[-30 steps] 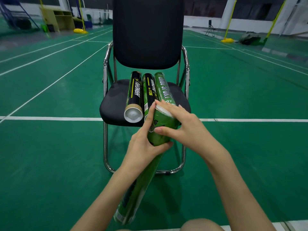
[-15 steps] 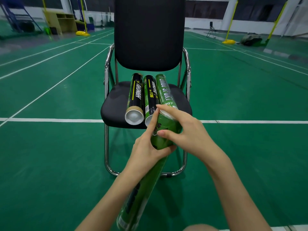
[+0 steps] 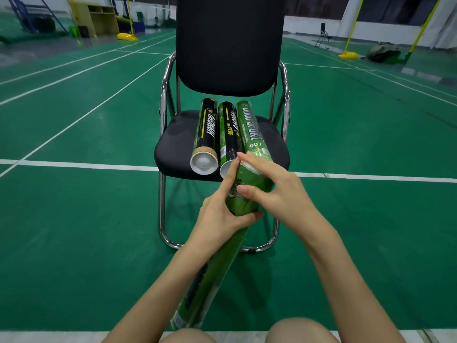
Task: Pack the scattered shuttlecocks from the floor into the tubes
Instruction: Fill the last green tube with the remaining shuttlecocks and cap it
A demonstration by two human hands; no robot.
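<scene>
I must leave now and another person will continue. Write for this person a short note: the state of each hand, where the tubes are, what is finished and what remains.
Left hand: grips the long green cardboard tube near its top end; the tube slants down toward the knees.
Right hand: fingers curl over that tube's white cap end, thumb on its side; I cannot tell if the cap is fully seated.
Black padded chair: two black tubes and one green tube lie side by side on the seat.
Done: those three are set aside.
Left: finish the cap and place the held tube. No loose shuttlecocks are in view.
</scene>
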